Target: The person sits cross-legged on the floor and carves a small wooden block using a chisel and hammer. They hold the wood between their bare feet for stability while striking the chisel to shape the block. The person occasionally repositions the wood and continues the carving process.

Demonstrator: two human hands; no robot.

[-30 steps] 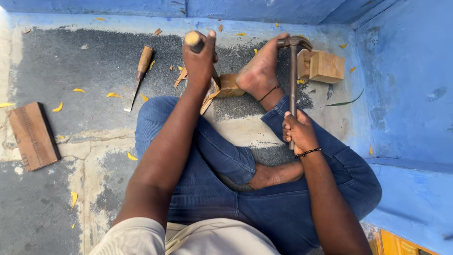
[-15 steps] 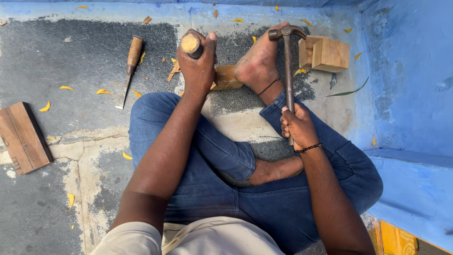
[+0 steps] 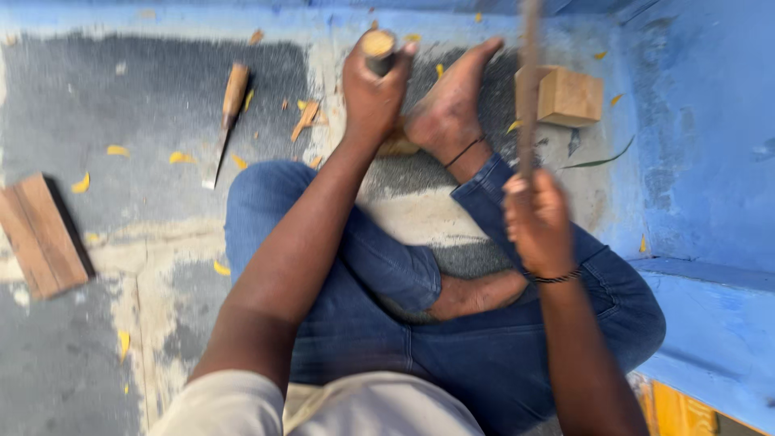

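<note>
Blue paint covers the wall and ledge on my right, and the floor (image 3: pixel 97 113) under me is grey concrete, worn pale in patches. I sit cross-legged in jeans (image 3: pixel 379 323), with one bare foot (image 3: pixel 448 113) stretched toward the far edge of the floor.

My left hand (image 3: pixel 373 90) is wrapped around a chisel (image 3: pixel 378 44); the fingers are curled tight about its round wooden handle, and only the pale butt end shows above the fist. The blade is hidden below the hand. Under that hand, touching the foot, lies a small wood piece (image 3: pixel 397 147), mostly covered.

My right hand (image 3: pixel 537 218) is clenched on a hammer handle (image 3: pixel 529 89), fingers pressed together around it. The handle rises straight toward the far edge, blurred, and the head is out of view at the top. A dark cord sits on that wrist.

Just beside the handle, near the far right corner of the floor, rests a wooden block (image 3: pixel 569 97). A second chisel (image 3: pixel 228 113) lies loose on the concrete to the left, well apart from both hands, wooden handle toward the far edge and blade pointing back at me. At the left edge lies a flat reddish board (image 3: pixel 40 234). Yellow chips (image 3: pixel 117 150) are scattered over the floor, and a larger splinter (image 3: pixel 305 119) lies between the loose chisel and my left hand.
</note>
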